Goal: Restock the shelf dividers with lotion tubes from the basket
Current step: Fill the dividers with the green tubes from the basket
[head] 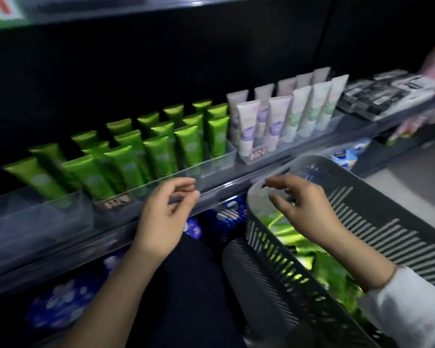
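Head view: green lotion tubes (322,270) lie heaped inside the basket (269,247), probably light, soft and slick, best pinched near the stiffer cap, the right hand (304,204) over its rim and the left hand (166,214) just left, both loosely curled and empty, with front room in the shelf dividers (48,212) further left

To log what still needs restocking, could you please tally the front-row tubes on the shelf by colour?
Green tubes: 6
Purple-label tubes: 2
Green-label tubes: 3
Total: 11
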`<act>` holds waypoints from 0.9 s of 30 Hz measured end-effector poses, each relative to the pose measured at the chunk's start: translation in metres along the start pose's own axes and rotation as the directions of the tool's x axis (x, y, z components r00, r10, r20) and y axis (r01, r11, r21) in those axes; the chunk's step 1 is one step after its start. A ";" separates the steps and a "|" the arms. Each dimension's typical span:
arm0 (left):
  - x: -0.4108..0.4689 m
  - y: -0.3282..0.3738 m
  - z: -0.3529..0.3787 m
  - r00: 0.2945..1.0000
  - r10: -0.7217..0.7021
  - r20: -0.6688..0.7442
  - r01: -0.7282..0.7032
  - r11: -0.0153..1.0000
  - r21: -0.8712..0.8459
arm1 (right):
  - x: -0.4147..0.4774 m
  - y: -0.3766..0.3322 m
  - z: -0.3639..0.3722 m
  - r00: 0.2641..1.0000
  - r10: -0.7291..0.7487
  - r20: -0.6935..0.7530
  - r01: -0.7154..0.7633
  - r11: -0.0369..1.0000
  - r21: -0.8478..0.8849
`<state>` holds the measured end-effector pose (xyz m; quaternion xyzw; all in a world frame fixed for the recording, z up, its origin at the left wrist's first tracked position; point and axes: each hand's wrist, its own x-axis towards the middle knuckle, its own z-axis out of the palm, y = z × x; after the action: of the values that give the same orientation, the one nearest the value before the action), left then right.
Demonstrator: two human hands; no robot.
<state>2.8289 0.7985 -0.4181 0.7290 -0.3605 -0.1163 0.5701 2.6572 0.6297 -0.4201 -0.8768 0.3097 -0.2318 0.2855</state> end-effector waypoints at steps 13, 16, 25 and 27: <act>0.039 -0.012 0.171 0.890 0.090 0.446 -0.198 0.959 0.201 | -0.022 0.141 -0.045 0.951 0.280 0.129 -0.250 0.946 -0.208; 0.040 -0.022 0.188 0.910 0.022 0.415 -0.159 0.942 0.297 | -0.017 0.166 -0.033 0.921 0.333 0.204 -0.289 0.932 -0.217; 0.036 -0.025 0.192 0.937 0.034 0.348 -0.226 0.818 0.529 | -0.029 0.223 0.011 0.665 0.473 0.578 -0.253 0.871 -0.422; 0.035 -0.025 0.193 0.934 0.041 0.356 -0.242 0.804 0.544 | -0.035 0.227 0.016 0.591 0.509 0.626 -0.250 0.853 -0.457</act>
<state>2.7522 0.6336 -0.4948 0.8086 -0.5220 -0.0767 0.2605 2.5492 0.5128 -0.5861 -0.8404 0.3858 0.2571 0.2808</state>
